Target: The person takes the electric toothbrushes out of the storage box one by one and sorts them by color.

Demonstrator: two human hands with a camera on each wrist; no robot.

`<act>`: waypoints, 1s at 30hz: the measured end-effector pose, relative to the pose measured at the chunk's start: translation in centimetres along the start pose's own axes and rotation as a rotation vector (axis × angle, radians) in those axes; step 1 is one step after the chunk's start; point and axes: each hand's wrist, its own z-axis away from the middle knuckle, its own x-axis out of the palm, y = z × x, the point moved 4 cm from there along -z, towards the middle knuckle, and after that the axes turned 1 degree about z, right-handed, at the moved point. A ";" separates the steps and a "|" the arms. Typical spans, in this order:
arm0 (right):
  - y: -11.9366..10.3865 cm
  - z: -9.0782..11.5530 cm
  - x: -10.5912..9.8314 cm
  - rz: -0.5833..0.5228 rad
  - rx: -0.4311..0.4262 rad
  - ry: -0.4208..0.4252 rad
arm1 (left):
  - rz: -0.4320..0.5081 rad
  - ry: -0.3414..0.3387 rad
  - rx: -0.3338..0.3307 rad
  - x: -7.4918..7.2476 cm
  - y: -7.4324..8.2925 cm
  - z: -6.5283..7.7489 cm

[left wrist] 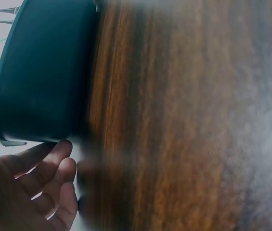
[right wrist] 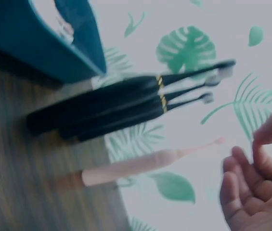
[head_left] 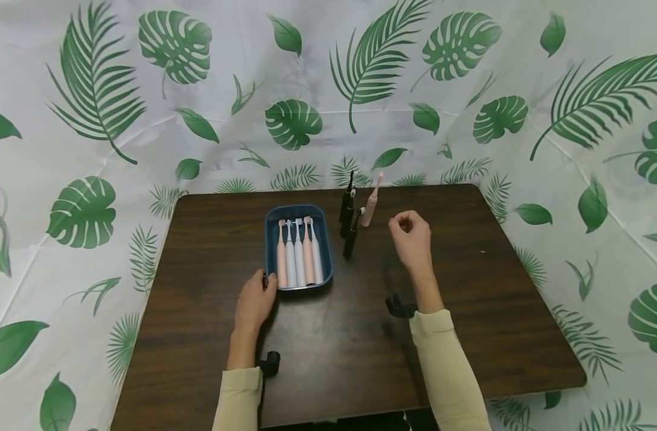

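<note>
Probably the blue tray (head_left: 285, 213) is light, stiff plastic with smooth walls, best held by its rim at opposite corners; it sits toward the far edge of the tabletop (head_left: 495, 335), left of the middle, bearing five toothbrushes (head_left: 299, 257) that could slide if tilted. The standing pink toothbrush (head_left: 369, 209), near that edge, looks rigid but easily toppled, so its handle suits grasping. The left hand (head_left: 255, 299) grips the tray's near-left corner; the right hand (head_left: 412, 244), apart from the brush, presses thumb to forefinger, nothing visible between.
</note>
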 end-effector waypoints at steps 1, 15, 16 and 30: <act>-0.4 0.5 0.1 -0.020 -0.014 0.008 | 0.005 0.001 0.005 0.0 -0.1 0.1; -3.8 3.5 4.1 -0.130 -0.138 -0.068 | 0.005 -0.019 -0.013 0.2 -0.1 -0.1; -3.9 3.6 4.4 -0.133 -0.149 -0.075 | 0.005 -0.017 -0.010 0.2 0.0 -0.1; -3.9 4.7 11.3 -0.024 -0.180 -0.250 | 0.039 0.017 -0.020 -0.1 0.3 0.1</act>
